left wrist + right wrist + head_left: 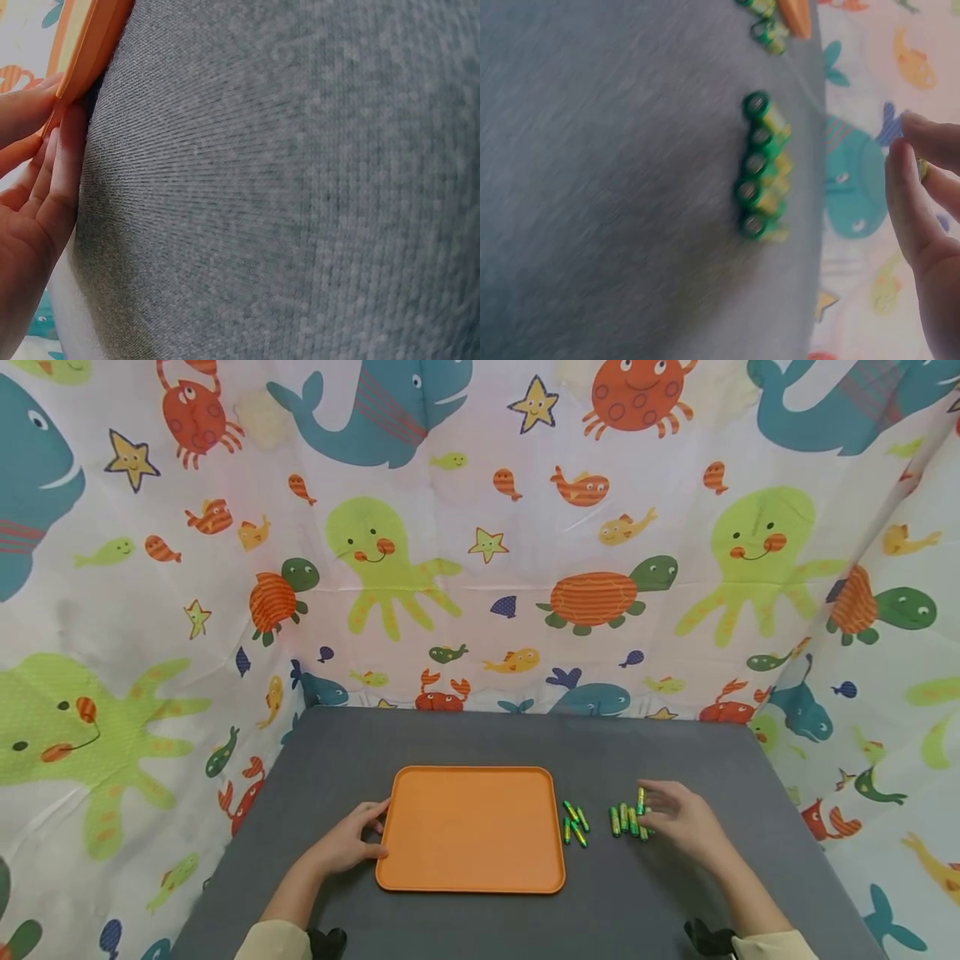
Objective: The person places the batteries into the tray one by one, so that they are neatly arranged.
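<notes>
An orange tray (471, 828) lies on the grey table, and my left hand (348, 837) holds its left edge. The left wrist view shows the fingers (66, 161) of that hand against the tray's rim (94, 52). To the right of the tray, my right hand (682, 822) pinches a green-and-yellow battery (641, 799) upright between thumb and fingertips, above a row of batteries (623, 817). In the right wrist view only a bit of the held battery (923, 169) peeks out between the fingers; the row (757, 165) stands apart from the hand.
A looser group of batteries (576, 824) lies between the tray and the row. The grey table (525, 739) ends at a hanging cloth (442, 668) printed with sea animals, which encloses the back and both sides.
</notes>
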`<state>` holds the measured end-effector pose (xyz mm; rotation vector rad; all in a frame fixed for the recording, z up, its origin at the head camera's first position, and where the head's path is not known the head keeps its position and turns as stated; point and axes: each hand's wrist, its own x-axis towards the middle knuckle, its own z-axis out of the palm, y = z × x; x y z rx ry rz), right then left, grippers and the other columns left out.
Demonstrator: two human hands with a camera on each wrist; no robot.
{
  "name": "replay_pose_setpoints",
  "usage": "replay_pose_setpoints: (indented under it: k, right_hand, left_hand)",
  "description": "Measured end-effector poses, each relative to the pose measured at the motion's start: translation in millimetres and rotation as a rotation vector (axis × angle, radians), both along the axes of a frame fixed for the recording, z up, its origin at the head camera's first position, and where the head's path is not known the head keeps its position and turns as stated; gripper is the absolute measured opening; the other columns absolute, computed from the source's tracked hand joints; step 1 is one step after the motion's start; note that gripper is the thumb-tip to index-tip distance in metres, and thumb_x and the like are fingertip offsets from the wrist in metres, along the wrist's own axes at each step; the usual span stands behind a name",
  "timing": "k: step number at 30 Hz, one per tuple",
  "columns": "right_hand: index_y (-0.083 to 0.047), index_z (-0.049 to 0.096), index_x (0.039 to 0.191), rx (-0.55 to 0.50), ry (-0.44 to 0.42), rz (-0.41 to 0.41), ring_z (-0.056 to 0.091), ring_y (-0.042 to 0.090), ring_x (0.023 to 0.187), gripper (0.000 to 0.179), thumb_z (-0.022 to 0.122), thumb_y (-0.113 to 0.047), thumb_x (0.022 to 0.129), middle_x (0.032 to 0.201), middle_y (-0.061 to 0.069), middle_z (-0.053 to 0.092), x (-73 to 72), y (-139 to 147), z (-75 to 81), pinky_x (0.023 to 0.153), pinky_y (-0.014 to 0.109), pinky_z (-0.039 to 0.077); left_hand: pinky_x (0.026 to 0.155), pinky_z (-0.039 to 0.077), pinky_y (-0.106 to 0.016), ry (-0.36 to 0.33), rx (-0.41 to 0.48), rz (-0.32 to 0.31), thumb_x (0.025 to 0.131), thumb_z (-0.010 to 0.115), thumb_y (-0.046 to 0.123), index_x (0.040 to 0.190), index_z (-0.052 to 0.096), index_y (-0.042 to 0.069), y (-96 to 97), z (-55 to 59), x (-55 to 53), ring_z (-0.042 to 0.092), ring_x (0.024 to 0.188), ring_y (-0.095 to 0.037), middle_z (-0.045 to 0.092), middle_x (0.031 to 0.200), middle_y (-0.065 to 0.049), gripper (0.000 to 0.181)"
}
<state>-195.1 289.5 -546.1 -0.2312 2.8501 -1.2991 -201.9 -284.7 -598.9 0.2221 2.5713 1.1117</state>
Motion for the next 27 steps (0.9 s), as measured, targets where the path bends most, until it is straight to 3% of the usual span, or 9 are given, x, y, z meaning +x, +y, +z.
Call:
replay_pose_setpoints:
  k: [8, 16, 27]
  right_hand:
    - [-0.003, 0.060, 0.138, -0.060, 0.030, 0.075, 0.065, 0.040, 0.114, 0.055, 0.080, -0.009, 0.087, 0.132, 0.021, 0.057, -2.0, -21.6, 15.6, 0.077, 0.031, 0.059]
    - [-0.003, 0.060, 0.137, -0.099, 0.001, 0.093, 0.064, 0.039, 0.115, 0.056, 0.080, -0.007, 0.085, 0.131, 0.020, 0.058, -6.0, -39.7, 16.3, 0.080, 0.034, 0.059]
    - [-0.002, 0.061, 0.136, -0.167, -0.017, 0.188, 0.064, 0.041, 0.115, 0.056, 0.082, -0.009, 0.084, 0.132, 0.021, 0.057, -16.6, -67.4, 16.3, 0.083, 0.034, 0.058]
  left_hand:
    - [0.089, 0.042, -0.040, -0.027, 0.020, 0.005, 0.082, 0.085, 0.021, 0.160, 0.033, 0.019, -0.8, 0.0, -1.3, 0.051, 0.102, -0.017, 0.050, 0.129, -0.002, 0.094]
    - [0.092, 0.042, -0.043, 0.003, 0.010, 0.005, 0.082, 0.085, 0.023, 0.160, 0.033, 0.020, -2.8, -3.5, 1.0, 0.051, 0.102, -0.016, 0.050, 0.127, -0.001, 0.094]
    - [0.092, 0.043, -0.043, -0.004, 0.019, 0.018, 0.082, 0.085, 0.022, 0.160, 0.034, 0.018, 1.2, 1.9, 2.6, 0.051, 0.102, -0.017, 0.049, 0.134, -0.002, 0.093]
